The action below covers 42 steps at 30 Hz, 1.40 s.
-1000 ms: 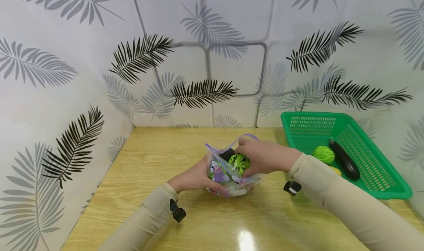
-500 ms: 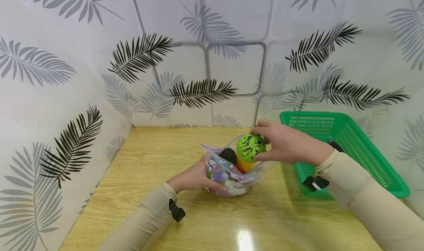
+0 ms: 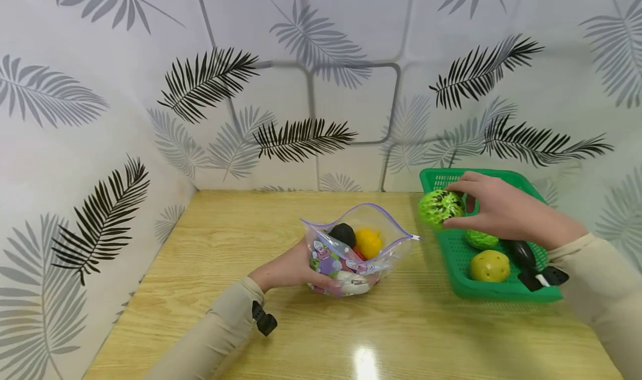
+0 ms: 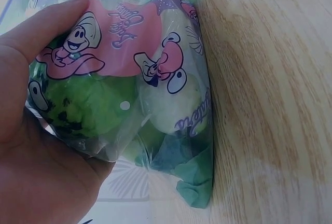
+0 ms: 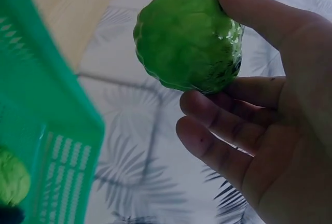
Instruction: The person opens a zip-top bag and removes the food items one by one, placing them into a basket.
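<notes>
My right hand point(image 3: 506, 207) pinches a green ball-shaped vegetable with dark specks point(image 3: 441, 208) between thumb and fingers, above the left rim of the green basket point(image 3: 453, 279). The right wrist view shows that green vegetable point(image 5: 187, 35) at the fingertips. With my left hand point(image 3: 293, 266) I grip the left side of a printed clear zip bag point(image 3: 331, 260), its mouth spread. Inside it lie a black round item point(image 3: 343, 235) and a yellow one point(image 3: 368, 243). Through the plastic, the left wrist view shows a green speckled item point(image 4: 91, 105) and a whitish one point(image 4: 171, 102).
In the basket are a yellow potato-like item point(image 3: 489, 266), a green leafy ball point(image 3: 481, 239) and a dark eggplant point(image 3: 521, 253), partly behind my right wrist. The wooden table point(image 3: 241, 218) meets a leaf-patterned backdrop point(image 3: 351, 162) at its back edge.
My right hand has lifted the speckled green vegetable out of the bag and carried it right to the basket. The yellow item in the bag is now uncovered. My left hand has stayed on the bag.
</notes>
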{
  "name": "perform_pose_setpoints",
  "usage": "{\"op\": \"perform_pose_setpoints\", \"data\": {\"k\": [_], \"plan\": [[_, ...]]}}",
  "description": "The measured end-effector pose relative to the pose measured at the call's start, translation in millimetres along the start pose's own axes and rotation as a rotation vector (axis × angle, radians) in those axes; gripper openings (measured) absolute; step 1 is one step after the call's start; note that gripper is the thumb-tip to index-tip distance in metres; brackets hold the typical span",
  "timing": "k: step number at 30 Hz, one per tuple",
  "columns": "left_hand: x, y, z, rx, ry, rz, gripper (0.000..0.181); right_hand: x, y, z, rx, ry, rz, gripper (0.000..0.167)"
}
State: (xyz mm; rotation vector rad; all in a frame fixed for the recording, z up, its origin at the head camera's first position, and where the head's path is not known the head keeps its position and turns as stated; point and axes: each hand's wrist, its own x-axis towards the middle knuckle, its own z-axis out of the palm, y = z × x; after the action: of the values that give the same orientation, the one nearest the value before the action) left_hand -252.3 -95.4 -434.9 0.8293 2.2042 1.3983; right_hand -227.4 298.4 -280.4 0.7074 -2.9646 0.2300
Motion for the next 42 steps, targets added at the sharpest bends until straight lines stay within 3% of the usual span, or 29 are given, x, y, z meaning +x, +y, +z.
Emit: {"op": "perform_pose_setpoints", "data": {"k": [5, 9, 17, 26, 34, 38, 42], "plan": [[-0.8, -1.1, -1.1, 0.015, 0.019, -0.023, 0.092, -8.5, 33.9, 12.9, -0.01, -0.047, 0.047, 0.07], [-1.2, -2.4, -1.0, 0.018, 0.032, -0.036, 0.093, -12.2, 56.3, 23.5, -0.018, -0.134, 0.08, 0.075], [0.3, -2.7, 0.0, 0.015, 0.012, 0.0, 0.09, -18.0, 86.2, 55.3, -0.014, -0.318, 0.087, 0.08], [1.3, -0.5, -0.7, 0.034, 0.016, 0.046, 0.097, -15.1, 81.1, 61.9, 0.013, -0.406, 0.095, 0.082], [1.9, 3.1, 0.7, 0.024, -0.005, 0.035, 0.092, -17.1, 77.7, 66.4, 0.032, -0.475, 0.105, 0.076], [1.2, 2.9, 0.9, 0.03, 0.001, 0.027, 0.095, -17.8, 76.0, 65.6, 0.012, -0.453, 0.096, 0.068], [1.4, 0.5, 0.5, 0.035, 0.008, 0.037, 0.1, -17.7, 65.6, 62.9, -0.027, -0.36, 0.06, 0.058]]}}
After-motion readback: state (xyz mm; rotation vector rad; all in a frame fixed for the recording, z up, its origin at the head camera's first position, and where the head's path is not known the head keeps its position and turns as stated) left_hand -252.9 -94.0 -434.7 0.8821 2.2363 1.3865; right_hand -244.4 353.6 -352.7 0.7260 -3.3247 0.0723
